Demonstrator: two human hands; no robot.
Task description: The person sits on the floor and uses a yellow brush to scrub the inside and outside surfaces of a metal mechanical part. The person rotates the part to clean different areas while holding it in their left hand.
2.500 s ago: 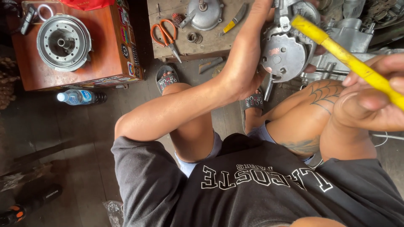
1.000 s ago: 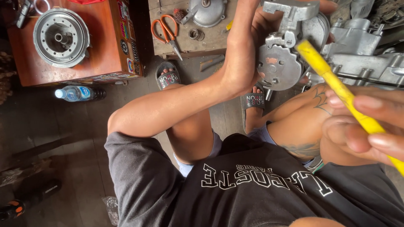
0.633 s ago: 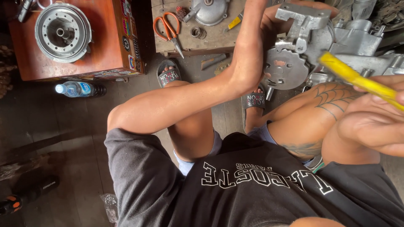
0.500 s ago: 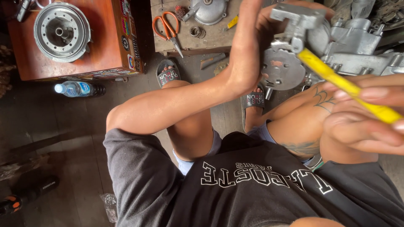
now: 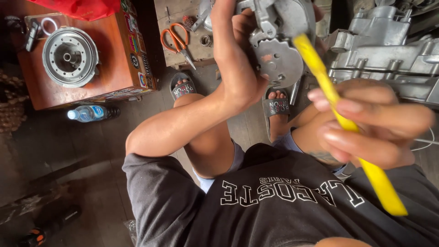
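Left fingers (image 5: 238, 27) grip metal part (image 5: 280, 55), right fingers (image 5: 366, 110) yellow handle (image 5: 315, 64); scissors (image 5: 176, 39) behind.

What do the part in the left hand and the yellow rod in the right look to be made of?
The engine part held in the left hand looks like cast aluminium or similar light alloy: dull silver-grey, matte, with moulded edges and bosses. The yellow rod in the right hand looks like plastic, possibly painted: even bright yellow, smooth, no grain or metallic glint.

Orange scissors (image 5: 176, 40), water btl (image 5: 90, 113), clutch drum (image 5: 70, 56).
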